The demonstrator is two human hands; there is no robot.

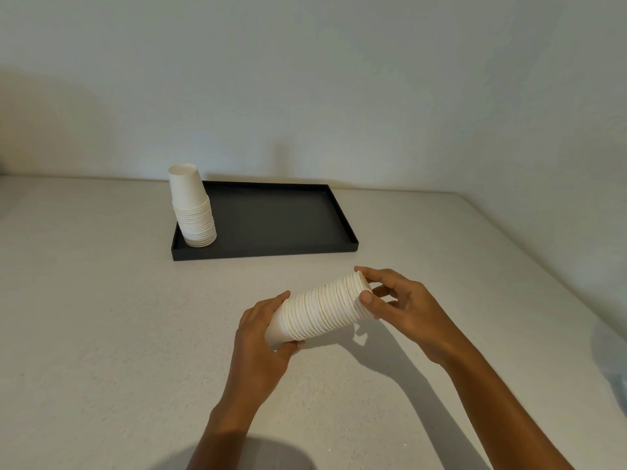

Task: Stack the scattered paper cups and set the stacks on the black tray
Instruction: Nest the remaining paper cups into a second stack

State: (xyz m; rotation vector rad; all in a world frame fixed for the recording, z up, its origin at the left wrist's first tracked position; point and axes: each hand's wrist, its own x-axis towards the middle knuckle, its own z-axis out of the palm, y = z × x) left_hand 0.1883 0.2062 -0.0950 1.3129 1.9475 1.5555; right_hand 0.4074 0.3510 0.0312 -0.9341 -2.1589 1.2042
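Nearest: both hands hold one nested stack of white paper cups (322, 308) sideways, off the tabletop (101, 334). Left hand (261, 330) is wrapped around the closed-bottom end, thumb under, fingers over. Right hand (403, 307) pinches the open-rim end, thumb and fingertips on the last rims, the other fingers loosely curled. The stack angles up and to the right, rims facing the right hand.

Looks like the step is squaring up the second stack before placing it. No loose cups visible on the table, so stacking seems about done.

Further back: black tray (288, 245), mostly bare. One finished stack (193, 212) stands bottom-up in its near-left corner, leaning slightly.

Next move needs: rotate the held stack rims-down, carry it to the open tray floor clear of the standing stack, and set it flat so it doesn't tip.
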